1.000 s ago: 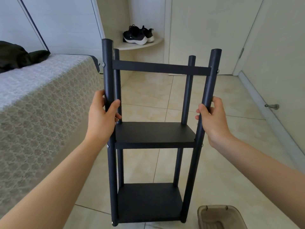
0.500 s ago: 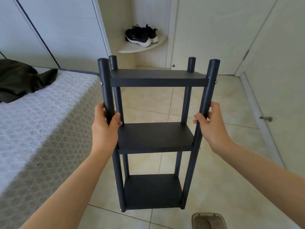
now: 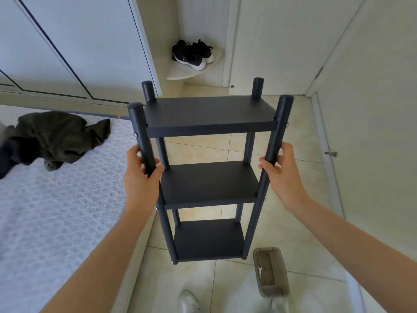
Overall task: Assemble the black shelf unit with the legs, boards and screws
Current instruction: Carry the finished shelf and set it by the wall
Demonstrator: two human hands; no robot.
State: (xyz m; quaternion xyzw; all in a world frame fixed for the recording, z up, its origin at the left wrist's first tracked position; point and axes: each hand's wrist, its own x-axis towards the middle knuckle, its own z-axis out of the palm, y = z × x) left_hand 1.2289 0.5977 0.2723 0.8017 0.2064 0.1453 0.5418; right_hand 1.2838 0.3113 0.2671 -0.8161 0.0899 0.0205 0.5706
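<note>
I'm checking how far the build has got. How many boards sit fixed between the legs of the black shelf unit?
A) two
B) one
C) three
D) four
C: a top board, a middle board and a bottom board all sit between the legs.

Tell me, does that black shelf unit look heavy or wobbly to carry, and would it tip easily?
Probably light: the left hand and right hand hold the shelf unit by just two legs. Likely stiff, since three boards are screwed between all four. It looks tall and narrow, so a sideways push might tip it.
</note>
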